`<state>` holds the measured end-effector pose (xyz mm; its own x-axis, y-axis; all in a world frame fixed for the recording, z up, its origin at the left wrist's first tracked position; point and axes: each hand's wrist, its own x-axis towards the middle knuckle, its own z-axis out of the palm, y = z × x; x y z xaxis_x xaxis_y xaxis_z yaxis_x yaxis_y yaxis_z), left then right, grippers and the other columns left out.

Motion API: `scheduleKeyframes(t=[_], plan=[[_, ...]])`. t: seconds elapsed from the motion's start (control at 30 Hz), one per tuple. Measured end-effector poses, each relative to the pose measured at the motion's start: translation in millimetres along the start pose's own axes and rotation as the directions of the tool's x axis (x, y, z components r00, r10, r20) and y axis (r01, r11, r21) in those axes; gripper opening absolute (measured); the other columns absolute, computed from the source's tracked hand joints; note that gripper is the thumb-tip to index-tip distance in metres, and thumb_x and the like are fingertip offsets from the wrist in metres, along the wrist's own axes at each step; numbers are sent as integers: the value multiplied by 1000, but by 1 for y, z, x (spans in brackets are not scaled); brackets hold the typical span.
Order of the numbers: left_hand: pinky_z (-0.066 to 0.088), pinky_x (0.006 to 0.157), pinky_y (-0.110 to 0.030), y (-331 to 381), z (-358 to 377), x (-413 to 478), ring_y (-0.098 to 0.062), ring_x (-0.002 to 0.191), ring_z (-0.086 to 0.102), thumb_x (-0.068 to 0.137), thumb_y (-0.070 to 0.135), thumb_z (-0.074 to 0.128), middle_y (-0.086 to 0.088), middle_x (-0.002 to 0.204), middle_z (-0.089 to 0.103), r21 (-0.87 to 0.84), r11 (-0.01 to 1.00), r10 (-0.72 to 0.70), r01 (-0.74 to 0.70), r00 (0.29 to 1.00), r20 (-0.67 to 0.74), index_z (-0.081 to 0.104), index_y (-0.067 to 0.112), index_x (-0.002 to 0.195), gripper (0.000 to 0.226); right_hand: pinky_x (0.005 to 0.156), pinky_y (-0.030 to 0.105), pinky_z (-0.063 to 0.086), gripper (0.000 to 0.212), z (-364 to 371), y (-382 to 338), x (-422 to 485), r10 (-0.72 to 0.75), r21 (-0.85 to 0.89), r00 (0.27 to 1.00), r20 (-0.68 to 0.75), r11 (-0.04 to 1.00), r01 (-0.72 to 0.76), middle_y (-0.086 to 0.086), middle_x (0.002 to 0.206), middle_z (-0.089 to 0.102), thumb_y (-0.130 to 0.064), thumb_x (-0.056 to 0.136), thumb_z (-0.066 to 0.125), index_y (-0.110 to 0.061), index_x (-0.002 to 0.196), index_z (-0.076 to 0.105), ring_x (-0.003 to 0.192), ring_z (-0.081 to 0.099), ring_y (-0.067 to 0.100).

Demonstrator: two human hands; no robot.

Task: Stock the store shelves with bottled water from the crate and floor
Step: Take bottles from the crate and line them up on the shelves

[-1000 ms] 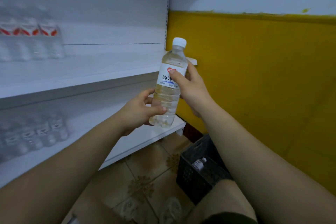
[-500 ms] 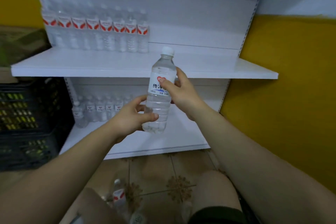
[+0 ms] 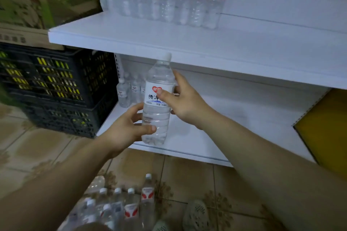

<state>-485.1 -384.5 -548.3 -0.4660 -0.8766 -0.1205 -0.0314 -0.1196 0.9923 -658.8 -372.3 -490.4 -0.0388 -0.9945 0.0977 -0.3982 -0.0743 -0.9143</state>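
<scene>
**Mia:** What does the head camera show?

**Ben:** A person holds one water bottle [image 3: 156, 110] upright with both hands. The left hand [image 3: 127, 129] wraps round the low part, with the thumb across the front. The right hand [image 3: 185, 101] grips it at the label. Its thumb is on the front.

**Mia:** Where is the bottle?

**Ben:** It is up in the air, in front of the lower shelf [image 3: 216, 137]. Its cap is just under the edge of the upper shelf [image 3: 169, 43]. It rests on nothing.

**Mia:** Which step is this?

**Ben:** I think the bottle is on its way to a shelf. Its label is white, like the small row [image 3: 129, 90] at the back of the lower shelf. So I guess it goes there.

**Mia:** What must come next?

**Ben:** Keep the cap low so it does not bump. Slide the bottle in, stand it beside that row, then let go. More floor bottles [image 3: 120, 204] wait below.

**Mia:** What is hard to see?

**Ben:** The red-label bottles [image 3: 161, 0] up top are cut off. The floor bottles are blurry, so I cannot count them. I cannot see inside the black crate [image 3: 56, 88]. Most of the right fingers hide behind the bottle.
</scene>
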Motion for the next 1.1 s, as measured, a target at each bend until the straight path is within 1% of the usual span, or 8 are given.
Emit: scheduleKeyframes(t=[0.17,0.33,0.47,0.57,0.7,0.9,1.0,1.1], plan=[[57,80,-43,-64,-25,57,-21,102,68,53,15,83,1,112,69,11,998,-56,56,998,-18,56,29,124,78,81,29,54,67,19,67,46,12,-15,998,65,1000,-11,-25,96,57,-39,88,67,-34,144,30,91,62,2],[57,84,-39,-139,-39,110,-18,106,65,78,-1,74,7,121,62,110,991,-81,82,997,-19,50,41,123,66,89,41,56,73,45,144,82,86,7,994,66,996,-87,-18,102,58,-27,82,76,-29,140,33,97,63,9],[50,96,-36,-187,-52,149,-7,115,58,93,14,60,20,130,57,265,962,-88,66,993,73,37,49,138,61,95,44,52,67,70,202,109,106,1,994,13,994,-106,-9,117,57,-25,85,73,-28,139,32,108,60,16],[40,94,-31,-220,-68,180,-14,128,47,94,36,55,10,147,42,367,908,-183,201,979,-84,22,45,148,64,100,36,47,73,90,244,129,94,-49,996,-3,994,-94,-4,130,54,-24,86,73,-27,143,28,115,56,17],[32,109,-38,-271,-104,219,-25,140,33,93,46,54,-1,157,27,592,728,-251,346,938,-239,24,31,151,67,97,31,45,73,105,289,153,110,-74,994,-29,991,-112,-1,131,54,-22,88,70,-25,145,26,116,54,19],[11,117,-55,-330,-177,273,-26,147,6,92,63,35,0,160,11,938,131,-285,320,919,-274,20,36,150,66,104,42,42,73,134,337,184,102,-82,994,-33,991,-105,-1,135,51,-23,89,69,-33,145,23,120,51,22],[2,114,-60,-342,-193,287,-24,148,-6,89,72,24,6,161,-3,942,60,-207,329,928,-311,7,44,150,70,105,46,43,73,147,344,212,62,-80,997,-42,995,-65,-1,138,51,-24,89,69,-33,146,23,123,51,22],[-10,114,-60,-356,-198,287,-19,147,-17,85,76,16,10,160,-12,938,107,-125,328,941,-315,0,49,148,71,107,44,42,74,163,346,243,31,-90,999,-41,995,-34,-1,142,47,-23,90,68,-31,148,22,126,49,22]])
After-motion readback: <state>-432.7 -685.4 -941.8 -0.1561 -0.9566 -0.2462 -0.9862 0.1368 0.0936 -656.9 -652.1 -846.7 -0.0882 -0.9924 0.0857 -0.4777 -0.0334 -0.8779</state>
